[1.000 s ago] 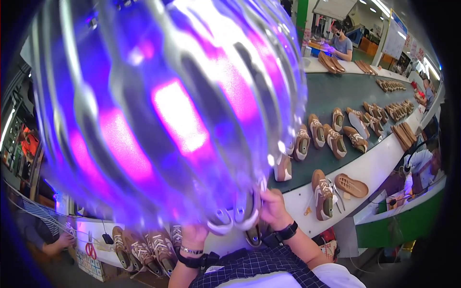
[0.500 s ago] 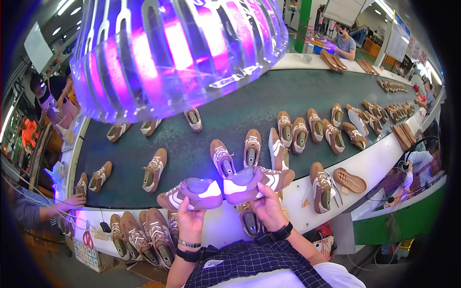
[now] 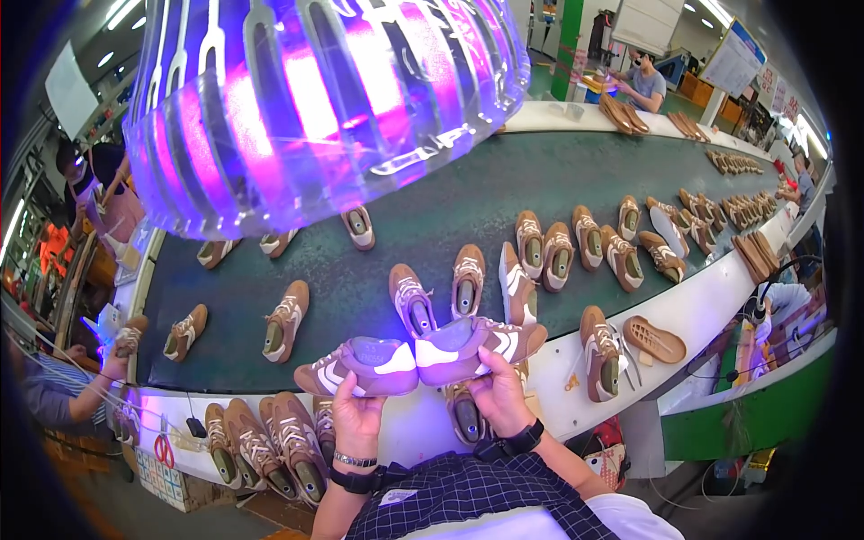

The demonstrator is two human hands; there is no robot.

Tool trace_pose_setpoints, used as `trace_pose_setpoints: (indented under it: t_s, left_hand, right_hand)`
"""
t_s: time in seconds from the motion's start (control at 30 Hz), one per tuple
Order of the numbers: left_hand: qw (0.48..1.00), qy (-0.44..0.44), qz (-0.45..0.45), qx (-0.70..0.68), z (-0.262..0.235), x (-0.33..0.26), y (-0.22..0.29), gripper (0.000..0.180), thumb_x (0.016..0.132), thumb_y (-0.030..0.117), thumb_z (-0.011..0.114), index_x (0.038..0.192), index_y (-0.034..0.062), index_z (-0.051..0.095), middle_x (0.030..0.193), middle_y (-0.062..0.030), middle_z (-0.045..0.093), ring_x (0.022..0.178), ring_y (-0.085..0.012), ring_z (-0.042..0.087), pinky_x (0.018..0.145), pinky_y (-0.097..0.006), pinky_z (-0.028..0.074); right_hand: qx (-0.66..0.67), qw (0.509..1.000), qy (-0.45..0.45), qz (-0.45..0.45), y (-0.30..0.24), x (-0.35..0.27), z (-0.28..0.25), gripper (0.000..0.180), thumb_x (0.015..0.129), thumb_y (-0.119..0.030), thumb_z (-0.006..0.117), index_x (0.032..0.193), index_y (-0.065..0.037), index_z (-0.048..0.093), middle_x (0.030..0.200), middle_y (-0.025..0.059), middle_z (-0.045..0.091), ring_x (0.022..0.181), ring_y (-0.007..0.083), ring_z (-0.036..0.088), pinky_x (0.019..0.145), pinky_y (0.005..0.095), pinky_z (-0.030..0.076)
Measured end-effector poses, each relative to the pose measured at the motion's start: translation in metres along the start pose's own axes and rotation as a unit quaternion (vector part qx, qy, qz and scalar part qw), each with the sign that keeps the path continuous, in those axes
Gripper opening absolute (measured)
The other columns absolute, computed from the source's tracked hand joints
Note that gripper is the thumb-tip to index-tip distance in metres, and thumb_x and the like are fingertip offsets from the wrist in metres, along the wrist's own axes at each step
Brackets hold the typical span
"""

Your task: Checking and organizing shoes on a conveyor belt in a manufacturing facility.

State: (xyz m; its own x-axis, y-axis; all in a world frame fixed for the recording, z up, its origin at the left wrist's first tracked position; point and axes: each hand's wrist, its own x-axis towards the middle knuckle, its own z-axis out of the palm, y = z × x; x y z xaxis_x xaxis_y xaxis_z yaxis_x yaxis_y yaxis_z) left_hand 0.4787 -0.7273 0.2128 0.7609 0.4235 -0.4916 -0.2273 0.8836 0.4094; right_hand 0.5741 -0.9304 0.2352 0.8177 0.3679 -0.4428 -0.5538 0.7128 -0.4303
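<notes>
Now we hold two shoes up, one in each hand, heels almost touching in front of us. Our left hand (image 3: 355, 416) has its grip clamped from below on the left shoe (image 3: 360, 365), a brown sneaker w/ white side stripe, toe pointing away to the left. Our right hand (image 3: 498, 396) is clamped the same way under the right shoe (image 3: 477, 345), same kind, toe pointing to the right. Both heels look purple-white from the purple lamp (image 3: 324, 99), a big clear ribbed shade high above the grips and a bit to the left.

Just under the right grip, a shoe lies sole-opening up on the white desk (image 3: 711, 310) edge. Below and left of the left grip, a row of brown shoes (image 3: 265, 445) stands close together at the desk front. Beyond both grips the dark green belt (image 3: 432, 225) carries many more shoes, approx. in loose rows, well apart from our hands. Right of the right grip a single shoe (image 3: 600, 353) stands on the white edge, and just beside it a loose tan sole (image 3: 655, 339). Far left of the left grip another person's hand (image 3: 115, 360) touches a shoe at the belt edge. Far beyond, a seated person (image 3: 643, 83) works at the other side.
</notes>
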Motion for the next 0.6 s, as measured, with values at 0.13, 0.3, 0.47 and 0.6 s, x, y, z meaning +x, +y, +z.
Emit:
trace_pose_setpoints:
  t_s: [0.13, 0.3, 0.47, 0.6]
  left_hand:
    - [1.0, 0.005, 0.0, -0.002, -0.002, 0.0031, -0.0006, 0.05, 0.083, 0.015, 0.063, 0.129, 0.0074, 0.046, 0.128, -0.0114, 0.053, 0.119, -0.0306, 0.05, 0.101, -0.053, 0.041]
    - [1.0, 0.009, -0.009, -0.018, 0.0053, 0.0004, 0.0016, 0.047, 0.082, 0.011, 0.065, 0.125, 0.0074, 0.049, 0.123, -0.0094, 0.056, 0.115, -0.0273, 0.053, 0.099, -0.049, 0.045]
    - [1.0, 0.011, -0.013, -0.021, 0.0025, 0.003, 0.0022, 0.046, 0.082, 0.011, 0.065, 0.125, 0.0072, 0.049, 0.123, -0.0094, 0.056, 0.115, -0.0276, 0.053, 0.099, -0.049, 0.045]
    - [1.0, 0.021, -0.002, 0.001, -0.0013, 0.0064, 0.0016, 0.049, 0.082, 0.016, 0.064, 0.128, 0.0075, 0.048, 0.127, -0.0101, 0.054, 0.118, -0.029, 0.05, 0.099, -0.052, 0.042]
  right_hand:
    - [0.004, 1.0, -0.013, -0.008, 0.0004, -0.0001, 0.0023, 0.037, 0.086, -0.013, 0.062, 0.121, -0.006, 0.05, 0.115, 0.0072, 0.06, 0.107, 0.0211, 0.057, 0.095, 0.0414, 0.046]
    - [0.003, 1.0, -0.01, -0.009, -0.0008, -0.0001, 0.0052, 0.038, 0.086, -0.012, 0.062, 0.122, -0.008, 0.05, 0.116, 0.0066, 0.059, 0.108, 0.0213, 0.057, 0.096, 0.0418, 0.045]
    - [0.005, 1.0, -0.004, -0.004, 0.0033, 0.0046, 0.0003, 0.039, 0.086, -0.012, 0.062, 0.123, -0.008, 0.05, 0.116, 0.0063, 0.059, 0.108, 0.021, 0.057, 0.096, 0.0421, 0.045]
    - [0.0, 1.0, 0.005, -0.005, 0.0052, 0.0042, 0.0024, 0.039, 0.086, -0.012, 0.062, 0.122, -0.007, 0.05, 0.116, 0.0061, 0.059, 0.108, 0.0208, 0.057, 0.096, 0.0419, 0.045]
